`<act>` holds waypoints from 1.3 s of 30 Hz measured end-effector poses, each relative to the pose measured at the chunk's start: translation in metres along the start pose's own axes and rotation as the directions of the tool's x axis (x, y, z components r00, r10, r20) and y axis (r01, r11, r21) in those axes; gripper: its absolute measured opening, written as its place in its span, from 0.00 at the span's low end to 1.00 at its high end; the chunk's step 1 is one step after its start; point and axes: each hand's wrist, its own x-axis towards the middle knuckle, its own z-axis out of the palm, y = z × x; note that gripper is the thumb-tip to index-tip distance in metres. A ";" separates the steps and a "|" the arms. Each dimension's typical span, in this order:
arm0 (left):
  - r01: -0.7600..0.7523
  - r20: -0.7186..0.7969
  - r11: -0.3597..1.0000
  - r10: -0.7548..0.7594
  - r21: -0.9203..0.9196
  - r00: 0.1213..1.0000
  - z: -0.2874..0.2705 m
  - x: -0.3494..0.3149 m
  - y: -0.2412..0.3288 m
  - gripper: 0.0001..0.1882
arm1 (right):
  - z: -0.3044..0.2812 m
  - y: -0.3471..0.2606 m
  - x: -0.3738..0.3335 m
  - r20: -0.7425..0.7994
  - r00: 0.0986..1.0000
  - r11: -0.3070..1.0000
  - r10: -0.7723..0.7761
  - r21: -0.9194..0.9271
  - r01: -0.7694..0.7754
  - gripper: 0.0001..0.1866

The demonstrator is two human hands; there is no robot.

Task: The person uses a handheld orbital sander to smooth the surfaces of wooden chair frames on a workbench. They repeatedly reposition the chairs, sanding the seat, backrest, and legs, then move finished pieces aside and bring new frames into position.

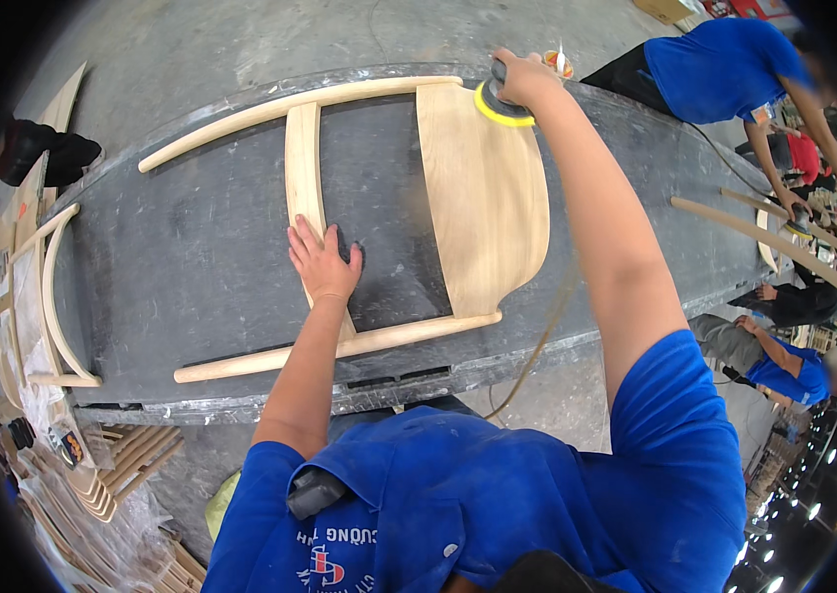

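Note:
A pale wooden chair frame (394,325) lies flat on a dark grey worktable (191,252). It has two long rails, a crossbar (304,158) and a broad curved panel (486,198) at its right end. My right hand (525,79) grips a round sander (500,107) with a yellow rim, which rests at the panel's far corner. On the crossbar lies my left hand (324,263), fingers spread and pressing down on the wood. A dark patch beside that hand cannot be made out.
A curved wooden frame (55,287) stands at the table's left end. Several slats (132,460) are stacked at lower left. At the right, a co-worker in blue (720,69) bends over more wooden parts (774,242). A hose (537,351) hangs past the table's near edge.

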 end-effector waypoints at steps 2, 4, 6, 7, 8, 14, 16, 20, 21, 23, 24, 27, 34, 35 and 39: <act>0.001 0.007 1.000 -0.001 -0.007 1.000 -0.001 -0.001 0.001 0.29 | 0.006 0.010 -0.025 -0.049 0.997 0.998 -0.053 0.019 0.054 0.37; -0.003 0.008 1.000 0.003 -0.010 1.000 -0.001 -0.001 0.003 0.30 | 0.013 0.019 -0.059 -0.056 0.997 0.998 -0.046 0.038 0.048 0.36; 0.002 0.022 1.000 -0.002 -0.015 1.000 -0.002 -0.002 0.005 0.30 | 0.014 0.021 -0.075 -0.059 0.998 0.998 -0.039 0.043 0.042 0.35; -0.001 0.010 1.000 0.001 -0.014 1.000 -0.002 -0.001 0.006 0.30 | 0.014 0.020 -0.078 -0.064 0.997 0.998 -0.040 0.043 0.043 0.35; 0.004 0.023 1.000 -0.003 -0.021 1.000 -0.003 -0.002 0.007 0.30 | 0.013 0.020 -0.079 -0.070 0.997 0.998 -0.040 0.045 0.043 0.35; -0.005 0.012 0.999 0.006 -0.039 1.000 -0.001 -0.001 0.007 0.30 | 0.005 0.004 -0.040 -0.093 0.995 0.999 -0.033 0.036 0.037 0.35; -0.016 0.004 0.999 0.017 -0.040 1.000 0.000 -0.002 0.008 0.30 | 0.008 0.006 -0.049 -0.097 0.995 0.998 -0.029 0.050 0.034 0.35; -0.024 -0.011 0.999 0.024 -0.045 1.000 0.003 -0.003 0.010 0.30 | 0.016 0.016 -0.093 -0.105 0.994 0.998 -0.013 0.060 0.020 0.34; -0.020 0.002 0.999 0.020 -0.043 1.000 0.003 -0.003 0.011 0.30 | 0.017 0.017 -0.104 -0.123 0.992 0.997 -0.020 0.067 0.028 0.34; -0.013 0.014 0.999 0.013 -0.034 1.000 0.003 -0.003 0.013 0.30 | 0.019 0.020 -0.124 -0.159 0.987 0.996 -0.020 0.085 0.034 0.34; -0.012 0.018 1.000 0.013 -0.028 1.000 0.003 -0.003 0.013 0.31 | 0.022 0.021 -0.134 -0.174 0.985 0.995 -0.012 0.092 0.028 0.34; -0.018 0.021 1.000 0.018 -0.004 1.000 0.004 -0.003 0.014 0.31 | 0.035 0.023 -0.164 -0.287 0.958 0.990 -0.023 0.124 0.061 0.33; -0.012 0.029 1.000 0.012 0.008 0.999 0.002 -0.004 0.020 0.32 | 0.090 0.043 -0.244 -0.439 0.897 0.971 0.046 0.229 0.062 0.34; -0.015 0.037 1.000 0.015 0.002 0.999 0.002 -0.004 0.021 0.32 | 0.096 0.045 -0.256 -0.468 0.883 0.969 0.044 0.234 0.076 0.34; -0.020 0.048 1.000 0.020 0.008 0.999 0.003 -0.004 0.025 0.32 | 0.109 0.045 -0.284 -0.341 0.937 0.968 0.077 0.251 0.012 0.32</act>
